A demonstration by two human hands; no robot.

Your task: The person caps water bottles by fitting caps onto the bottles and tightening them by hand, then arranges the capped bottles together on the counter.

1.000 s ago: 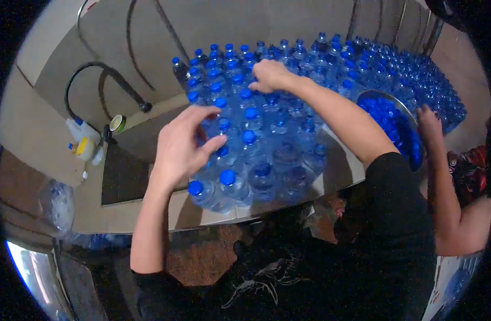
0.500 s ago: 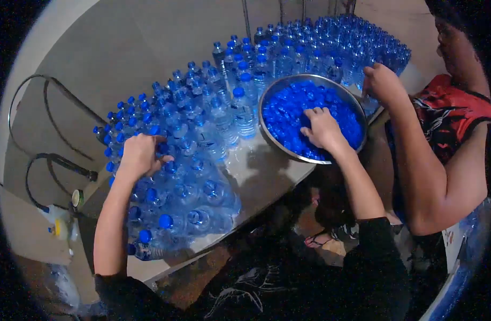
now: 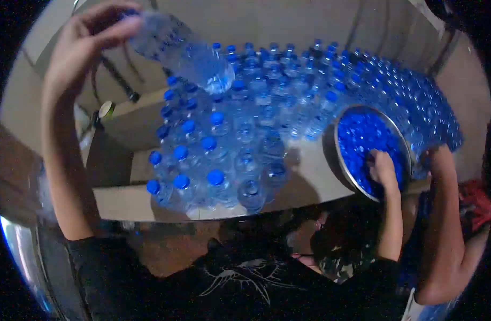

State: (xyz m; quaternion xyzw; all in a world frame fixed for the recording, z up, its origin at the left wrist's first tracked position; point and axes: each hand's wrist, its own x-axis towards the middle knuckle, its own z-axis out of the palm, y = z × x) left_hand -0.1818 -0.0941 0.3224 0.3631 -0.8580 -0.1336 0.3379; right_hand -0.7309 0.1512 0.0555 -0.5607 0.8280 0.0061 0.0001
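Up at the top left, my left hand point(image 3: 87, 45) grips a clear plastic water bottle point(image 3: 184, 51) by its capped end. The bottle is tilted, its base pointing down to the right above the other bottles. My right hand point(image 3: 383, 168) is inside a metal bowl point(image 3: 336, 152) of loose blue bottle caps point(image 3: 366, 134). Its fingers are curled in among the caps, and what they pinch is hidden. Below the lifted bottle stand rows of bottles, some with blue caps point(image 3: 216, 177) and some with open necks point(image 3: 251, 188).
A co-worker's hand point(image 3: 438, 158) is at the bottles right of the bowl. Many bottles point(image 3: 400, 91) crowd the back right of the counter point(image 3: 315, 176). A dark hose point(image 3: 117, 79) hangs at the left, near a small round container point(image 3: 106, 109).
My left hand has risen from among the bottles, lifting one up to the left. The camera view has turned. My right hand is still in the bowl, its fingers more curled.
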